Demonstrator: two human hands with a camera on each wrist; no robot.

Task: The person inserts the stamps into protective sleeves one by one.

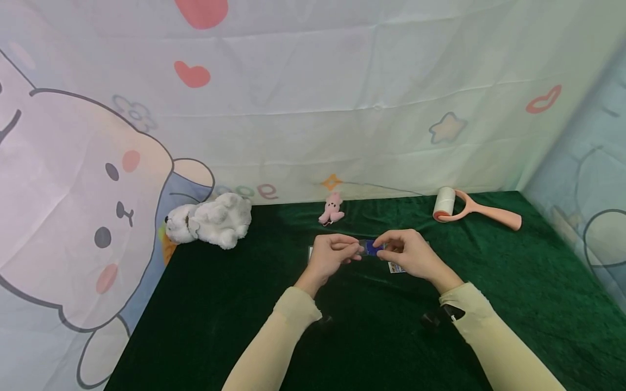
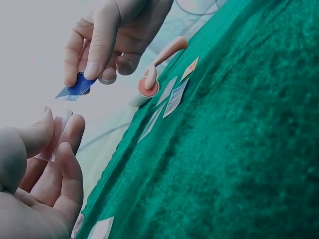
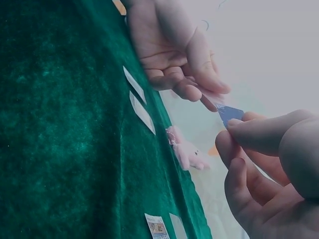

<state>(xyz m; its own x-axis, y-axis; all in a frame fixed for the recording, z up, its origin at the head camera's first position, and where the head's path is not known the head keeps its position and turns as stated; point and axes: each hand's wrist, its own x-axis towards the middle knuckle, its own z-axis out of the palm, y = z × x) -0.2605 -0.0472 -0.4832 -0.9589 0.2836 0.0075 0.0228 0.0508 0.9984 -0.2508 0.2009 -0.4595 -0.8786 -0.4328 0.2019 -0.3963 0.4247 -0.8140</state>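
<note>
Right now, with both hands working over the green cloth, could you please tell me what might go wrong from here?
The right hand pinches the small blue piece at one end, so it could slip and drop onto the green cloth.
The clear plastic in the left hand looks thin and might crease if pinched hard.
Printed paper lies on the cloth nearby; a lowered hand could shift it.
</note>
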